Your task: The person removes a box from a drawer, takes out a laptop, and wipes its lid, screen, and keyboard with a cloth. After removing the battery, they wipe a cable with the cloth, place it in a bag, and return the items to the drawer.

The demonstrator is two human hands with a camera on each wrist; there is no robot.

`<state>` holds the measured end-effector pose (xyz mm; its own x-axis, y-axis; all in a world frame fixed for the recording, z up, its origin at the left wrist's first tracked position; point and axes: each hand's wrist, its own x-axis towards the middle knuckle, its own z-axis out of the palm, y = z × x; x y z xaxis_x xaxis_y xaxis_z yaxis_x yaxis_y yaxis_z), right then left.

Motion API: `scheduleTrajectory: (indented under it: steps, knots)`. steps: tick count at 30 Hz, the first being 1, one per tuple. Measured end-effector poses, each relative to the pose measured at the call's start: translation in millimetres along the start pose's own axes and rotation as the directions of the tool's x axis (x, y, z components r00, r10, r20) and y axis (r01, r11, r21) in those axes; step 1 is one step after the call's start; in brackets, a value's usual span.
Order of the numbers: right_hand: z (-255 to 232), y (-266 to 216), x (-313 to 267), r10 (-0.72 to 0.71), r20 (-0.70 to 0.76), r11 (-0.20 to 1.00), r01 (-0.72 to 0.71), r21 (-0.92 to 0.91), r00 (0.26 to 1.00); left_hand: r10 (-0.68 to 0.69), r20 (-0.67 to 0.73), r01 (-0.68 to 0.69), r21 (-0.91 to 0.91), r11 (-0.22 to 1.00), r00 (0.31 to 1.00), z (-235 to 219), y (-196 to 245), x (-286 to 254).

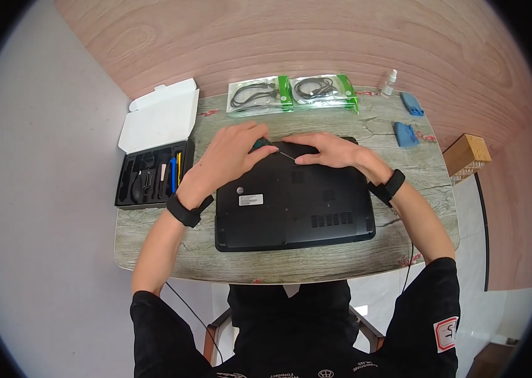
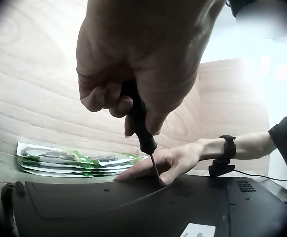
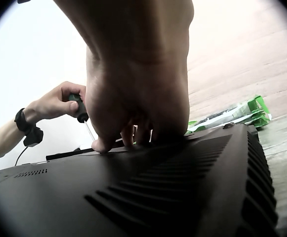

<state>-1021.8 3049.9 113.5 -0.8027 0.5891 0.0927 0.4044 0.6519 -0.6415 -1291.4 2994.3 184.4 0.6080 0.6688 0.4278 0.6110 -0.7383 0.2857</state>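
**Screwdriver (image 1: 258, 144) gripped by left hand (image 1: 225, 154) at the far side of a laptop (image 1: 291, 201)**

To the left of the left hand, an open tool case (image 1: 159, 120) is noted, its white lid raised, with a blue tool (image 1: 173, 175) and a yellow tool (image 1: 179, 165) seated inside. The handle is enclosed by the left hand's curled fingers; the shaft is slanted down toward the right thumb. Beyond both hands, packets of cables (image 1: 260, 97) are laid. The laptop is positioned beneath both hands, underside up. Its far edge is overlaid by the right hand (image 1: 326, 150), fingers extended, thumb beside the shaft's tip; whether the shaft is touched cannot be determined. To the right of and beyond the right hand, a spray bottle (image 1: 389, 83) is stood, two blue cloths (image 1: 406, 134) are placed, and a wooden box (image 1: 467, 156) is observed farther right.
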Motion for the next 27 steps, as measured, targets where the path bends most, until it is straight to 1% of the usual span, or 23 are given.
scheduleTrajectory:
  steps: [3, 7, 9, 13, 16, 18, 21, 24, 27]
  knots:
    - [-1.1, -4.2, -0.5, 0.031, 0.000, 0.999, -0.031, 0.017, 1.000, -0.020, 0.009, 0.020, -0.037, 0.999, 1.000, 1.0, -1.0, 0.0]
    - [-2.3, -7.6, 0.4, 0.043, 0.005, 0.999, -0.043, -0.007, 0.999, -0.098, 0.048, 0.102, -0.104, 0.989, 0.994, 1.6, -6.8, -6.1]
    - [-2.7, -8.5, 0.6, 0.050, -0.001, 0.999, -0.050, -0.017, 0.999, -0.107, 0.035, 0.111, -0.118, 0.987, 0.994, 2.6, -7.6, -9.8]
    - [-3.8, -9.9, 1.3, 0.079, 0.014, 0.997, -0.080, 0.023, 0.997, -0.118, 0.024, 0.120, -0.127, 0.985, 0.993, 4.2, -4.9, -13.7]
    - [-2.9, -9.0, 1.3, 0.081, 0.014, 0.996, -0.081, 0.027, 0.997, -0.071, -0.036, 0.066, -0.111, 0.992, 0.997, 7.7, -6.5, -15.7]
    - [-3.7, -10.8, 1.3, 0.104, 0.028, 0.993, -0.106, 0.060, 0.994, -0.090, -0.018, 0.088, -0.111, 0.990, 0.996, 8.0, -5.5, -17.2]
    - [-2.5, -9.4, 1.1, 0.047, 0.000, 0.999, -0.047, -0.005, 0.999, -0.097, -0.017, 0.095, -0.100, 0.990, 0.995, 6.7, -5.4, -18.4]
    - [-2.3, -2.1, 2.0, 0.015, 0.010, 0.999, -0.015, 0.036, 1.000, -0.075, -0.039, 0.071, -0.089, 0.994, 0.996, 7.4, -5.9, -19.9]
    - [-10.0, -10.0, 2.4, 0.177, 0.149, 0.961, -0.203, 0.187, 0.973, -0.065, -0.041, 0.061, -0.090, 0.994, 0.997, 8.2, -8.0, -19.2]
